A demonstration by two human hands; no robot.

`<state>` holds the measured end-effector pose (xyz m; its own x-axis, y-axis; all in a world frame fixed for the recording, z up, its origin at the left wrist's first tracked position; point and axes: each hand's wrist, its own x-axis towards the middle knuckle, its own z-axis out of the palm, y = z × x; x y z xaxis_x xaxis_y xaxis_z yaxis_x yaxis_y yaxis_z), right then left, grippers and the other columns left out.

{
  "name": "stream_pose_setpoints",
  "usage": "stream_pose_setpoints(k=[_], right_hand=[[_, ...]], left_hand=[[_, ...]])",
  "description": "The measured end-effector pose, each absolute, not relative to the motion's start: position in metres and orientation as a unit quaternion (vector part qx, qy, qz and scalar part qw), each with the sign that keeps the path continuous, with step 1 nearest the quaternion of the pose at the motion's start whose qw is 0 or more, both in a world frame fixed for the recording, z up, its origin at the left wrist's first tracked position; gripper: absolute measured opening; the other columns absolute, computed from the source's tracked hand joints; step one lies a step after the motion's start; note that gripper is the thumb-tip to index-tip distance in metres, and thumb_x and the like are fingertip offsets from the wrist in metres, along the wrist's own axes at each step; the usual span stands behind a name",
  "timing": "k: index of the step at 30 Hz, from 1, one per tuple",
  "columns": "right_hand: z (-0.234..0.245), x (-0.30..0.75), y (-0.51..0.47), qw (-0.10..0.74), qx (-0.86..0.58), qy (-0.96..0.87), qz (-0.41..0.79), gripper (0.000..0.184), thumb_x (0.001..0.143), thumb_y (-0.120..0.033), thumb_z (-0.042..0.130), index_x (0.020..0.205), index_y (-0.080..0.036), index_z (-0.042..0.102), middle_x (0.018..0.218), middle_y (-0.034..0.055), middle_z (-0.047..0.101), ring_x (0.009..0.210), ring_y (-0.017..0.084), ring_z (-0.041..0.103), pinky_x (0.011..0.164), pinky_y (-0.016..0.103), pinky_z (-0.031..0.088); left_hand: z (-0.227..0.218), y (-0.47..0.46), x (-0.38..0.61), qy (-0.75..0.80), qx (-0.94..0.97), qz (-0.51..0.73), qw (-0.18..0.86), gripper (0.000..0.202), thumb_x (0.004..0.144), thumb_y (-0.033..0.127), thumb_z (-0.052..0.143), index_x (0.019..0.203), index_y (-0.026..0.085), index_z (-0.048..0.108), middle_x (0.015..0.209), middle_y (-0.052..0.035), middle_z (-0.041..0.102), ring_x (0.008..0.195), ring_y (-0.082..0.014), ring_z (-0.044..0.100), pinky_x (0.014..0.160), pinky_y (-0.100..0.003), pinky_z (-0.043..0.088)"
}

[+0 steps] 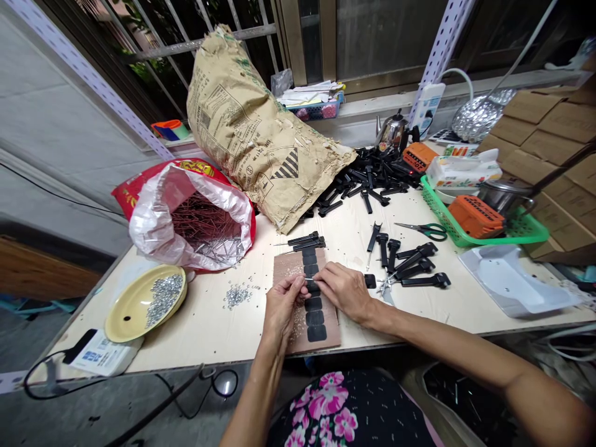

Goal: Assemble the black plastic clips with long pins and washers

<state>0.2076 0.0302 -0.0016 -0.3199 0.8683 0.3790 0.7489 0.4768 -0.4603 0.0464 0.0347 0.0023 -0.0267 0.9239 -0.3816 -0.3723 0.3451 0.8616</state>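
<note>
Over a brown board [284, 270], my left hand [284, 304] and my right hand [347, 292] meet with fingertips pinched together. A short length of thin metal rod [309, 279] shows between the two pinches; its ends are hidden by the fingers. Down the board runs a column of black square pads [316, 333], with pale crumbs scattered beside it. Left of the board lies a loose pile of small shiny metal pieces [238, 295]. Several black plastic clip-like parts [414, 267], some with thin metal rods, lie right of my right hand.
A yellow dish [116, 310] holds more metal pieces. Behind it, a red-and-white sack [144, 217] holds thin rods. A large paper sack [261, 143] leans over a heap of black parts [358, 180]. Scissors [433, 231], a green basket [526, 234] and a white tray [512, 279] stand right.
</note>
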Motion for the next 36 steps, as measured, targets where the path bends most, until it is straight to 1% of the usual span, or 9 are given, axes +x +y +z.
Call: stream_pose_setpoints(k=[4,8,11,13,16,21,26,31,36], right_hand=[[-0.002,0.203,0.028,0.290,-0.510,-0.810,0.024,0.023,0.095,-0.025,0.041,0.087,-0.019,0.061,0.083,0.0044,0.063,0.080,0.015,0.056,0.066,0.025,0.036],[0.001,0.204,0.030,0.294,-0.522,-0.793,0.109,0.021,0.096,-0.030,0.040,0.094,-0.021,0.059,0.087,0.0020,0.064,0.075,0.012,0.058,0.061,0.022,0.036],[0.002,0.205,0.031,0.303,-0.530,-0.776,0.158,0.013,0.093,-0.030,0.047,0.096,-0.021,0.056,0.089,0.0000,0.064,0.077,0.012,0.059,0.061,0.021,0.037],[0.003,0.206,0.031,0.302,-0.530,-0.777,0.157,0.012,0.091,-0.030,0.050,0.096,-0.021,0.056,0.092,-0.0001,0.063,0.079,0.012,0.060,0.061,0.021,0.038],[0.005,0.206,0.029,0.284,-0.534,-0.786,0.128,0.016,0.094,-0.030,0.044,0.096,-0.022,0.057,0.092,0.0002,0.063,0.078,0.012,0.060,0.060,0.021,0.038],[0.008,0.205,0.028,0.276,-0.536,-0.790,0.112,0.019,0.095,-0.031,0.042,0.096,-0.021,0.059,0.091,0.0018,0.063,0.079,0.012,0.060,0.061,0.021,0.038],[0.006,0.205,0.030,0.272,-0.532,-0.794,0.115,0.023,0.096,-0.031,0.039,0.094,-0.020,0.059,0.089,0.0022,0.063,0.077,0.011,0.059,0.061,0.020,0.038],[0.001,0.209,0.033,0.298,-0.512,-0.788,0.168,0.017,0.094,-0.030,0.045,0.099,-0.020,0.057,0.094,0.0032,0.061,0.080,0.013,0.059,0.065,0.021,0.042],[-0.002,0.210,0.037,0.335,-0.482,-0.772,0.244,0.018,0.094,-0.028,0.044,0.091,-0.019,0.060,0.087,0.0020,0.061,0.079,0.012,0.058,0.071,0.022,0.044]], left_hand=[[0.000,0.036,0.052,0.499,0.246,0.528,0.641,0.038,0.053,0.029,0.084,0.080,0.008,0.068,0.059,0.0006,0.062,0.050,-0.0051,0.055,0.052,-0.015,0.048],[-0.002,0.036,0.056,0.493,0.243,0.552,0.627,0.036,0.054,0.030,0.084,0.079,0.009,0.068,0.057,0.0007,0.061,0.050,-0.0058,0.055,0.054,-0.016,0.049],[-0.002,0.035,0.058,0.484,0.245,0.559,0.627,0.035,0.055,0.030,0.083,0.079,0.008,0.068,0.060,-0.0003,0.062,0.052,-0.0058,0.055,0.055,-0.017,0.048],[-0.003,0.035,0.058,0.480,0.243,0.565,0.625,0.036,0.055,0.030,0.083,0.080,0.008,0.069,0.062,-0.0010,0.062,0.054,-0.0061,0.055,0.057,-0.017,0.049],[-0.003,0.035,0.058,0.475,0.241,0.572,0.624,0.037,0.055,0.029,0.084,0.081,0.008,0.069,0.065,-0.0015,0.063,0.056,-0.0060,0.055,0.057,-0.017,0.048],[-0.004,0.036,0.057,0.464,0.253,0.565,0.634,0.032,0.058,0.029,0.082,0.080,0.009,0.070,0.062,-0.0008,0.062,0.055,-0.0059,0.054,0.056,-0.016,0.046],[-0.002,0.036,0.057,0.467,0.258,0.554,0.639,0.032,0.056,0.030,0.083,0.078,0.010,0.069,0.058,0.0001,0.061,0.053,-0.0060,0.054,0.054,-0.016,0.045],[0.001,0.036,0.058,0.471,0.261,0.548,0.640,0.034,0.057,0.030,0.082,0.081,0.009,0.069,0.058,0.0011,0.060,0.052,-0.0050,0.053,0.055,-0.015,0.045],[-0.001,0.036,0.057,0.483,0.266,0.540,0.636,0.035,0.059,0.030,0.081,0.084,0.009,0.069,0.062,-0.0001,0.062,0.053,-0.0051,0.054,0.055,-0.016,0.047]])
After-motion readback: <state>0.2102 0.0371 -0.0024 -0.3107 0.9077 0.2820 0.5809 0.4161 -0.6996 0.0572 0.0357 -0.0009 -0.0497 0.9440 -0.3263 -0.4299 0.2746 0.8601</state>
